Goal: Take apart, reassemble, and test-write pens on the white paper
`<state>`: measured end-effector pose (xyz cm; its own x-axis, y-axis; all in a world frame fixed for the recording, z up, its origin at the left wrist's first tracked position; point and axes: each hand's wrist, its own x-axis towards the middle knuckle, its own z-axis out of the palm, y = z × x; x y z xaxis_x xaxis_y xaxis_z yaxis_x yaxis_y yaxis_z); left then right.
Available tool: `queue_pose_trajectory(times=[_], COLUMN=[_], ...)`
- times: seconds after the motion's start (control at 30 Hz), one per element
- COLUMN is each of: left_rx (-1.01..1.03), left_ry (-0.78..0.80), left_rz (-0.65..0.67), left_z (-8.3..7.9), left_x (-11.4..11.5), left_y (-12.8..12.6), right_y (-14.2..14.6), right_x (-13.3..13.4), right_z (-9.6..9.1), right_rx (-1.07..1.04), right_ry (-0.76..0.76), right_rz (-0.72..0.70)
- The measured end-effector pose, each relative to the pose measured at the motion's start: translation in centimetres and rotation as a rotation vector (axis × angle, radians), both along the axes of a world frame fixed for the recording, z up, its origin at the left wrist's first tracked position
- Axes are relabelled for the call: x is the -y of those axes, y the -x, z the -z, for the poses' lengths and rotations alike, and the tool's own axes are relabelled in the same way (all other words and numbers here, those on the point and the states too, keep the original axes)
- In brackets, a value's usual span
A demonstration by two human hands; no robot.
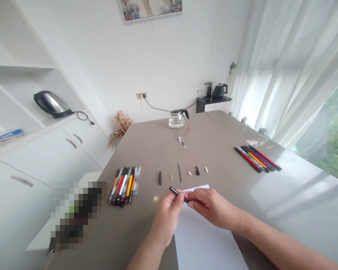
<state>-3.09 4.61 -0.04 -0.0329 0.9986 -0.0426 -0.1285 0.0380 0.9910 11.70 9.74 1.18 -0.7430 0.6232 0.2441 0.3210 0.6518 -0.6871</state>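
A black pen barrel [174, 191] is held between my two hands over the top of a white paper sheet [205, 236]. Its far-left end sticks out past the thumb and fingers of my left hand [169, 212]. Closed round the other end are the fingers of my right hand [210, 204]. Beyond the hands, loose pen parts lie in a row: a black tapered piece [160, 177], a small spring-like piece [171, 177], a thin refill [180, 174], a small white tip [189, 173], a black clip piece [197, 171] and a short white piece [206, 170].
A bunch of pens [124, 185] lies left, and another row of pens [257, 158] lies right. A small pen-like item [182, 142] lies ahead, before a glass pot [176, 119] of clear liquid. White scraps [257, 143] lie by the right edge of the brown table [146, 146].
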Motion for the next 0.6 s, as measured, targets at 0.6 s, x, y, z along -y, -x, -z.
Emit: queue_pose_trajectory(times=[0.6], left_rx=[-0.662], left_ry=[-0.402], left_rz=[-0.074], left_z=[0.3], left_x=[0.6], left_y=[0.4], right_y=[-4.2], right_x=[-10.5], right_z=[5.5], right_rx=[0.294], right_ry=[-0.100], right_rz=[0.577])
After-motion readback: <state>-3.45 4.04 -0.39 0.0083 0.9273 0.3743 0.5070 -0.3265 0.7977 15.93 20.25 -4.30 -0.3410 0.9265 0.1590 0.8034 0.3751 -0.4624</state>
